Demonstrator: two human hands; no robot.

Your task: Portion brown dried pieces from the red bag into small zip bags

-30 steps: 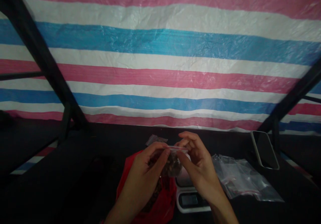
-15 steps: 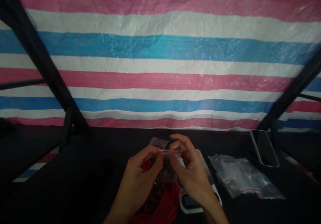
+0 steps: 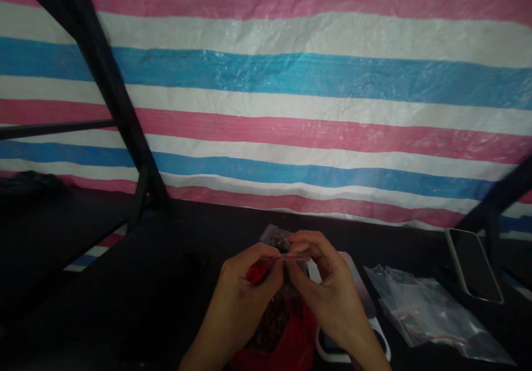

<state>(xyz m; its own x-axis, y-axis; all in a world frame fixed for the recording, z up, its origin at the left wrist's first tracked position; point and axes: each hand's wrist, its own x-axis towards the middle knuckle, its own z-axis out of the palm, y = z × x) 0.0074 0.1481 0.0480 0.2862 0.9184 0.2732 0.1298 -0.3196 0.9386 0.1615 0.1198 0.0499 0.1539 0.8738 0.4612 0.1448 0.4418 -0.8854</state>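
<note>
Between both hands is a small clear zip bag point(image 3: 294, 257) with a reddish seal line along its top edge. My left hand point(image 3: 251, 285) pinches the left part of that edge between thumb and fingers. On the right part, my right hand point(image 3: 322, 274) pinches it the same way, thumbs close together. Beneath the hands lies a red bag point(image 3: 293, 338) with dark brown, crumbly bits point(image 3: 272, 321) in it. Just beyond the fingers rests another small clear bag point(image 3: 277, 238) with similar dark bits. The held bag's lower part is hard to tell from what lies under it.
A white device point(image 3: 332, 354), possibly a small scale, sits partly under my right hand. Several flat clear zip bags point(image 3: 432, 310) lie to the right, and a phone point(image 3: 474, 266) leans farther right. Dark frame bars point(image 3: 120, 111) and striped sheeting point(image 3: 291, 133) stand behind the black table point(image 3: 216, 221).
The view has turned a little left and tilted, so everything sits farther right in the picture. Both hands keep their pinch on the zip bag's edge; the right fingers are curled slightly lower.
</note>
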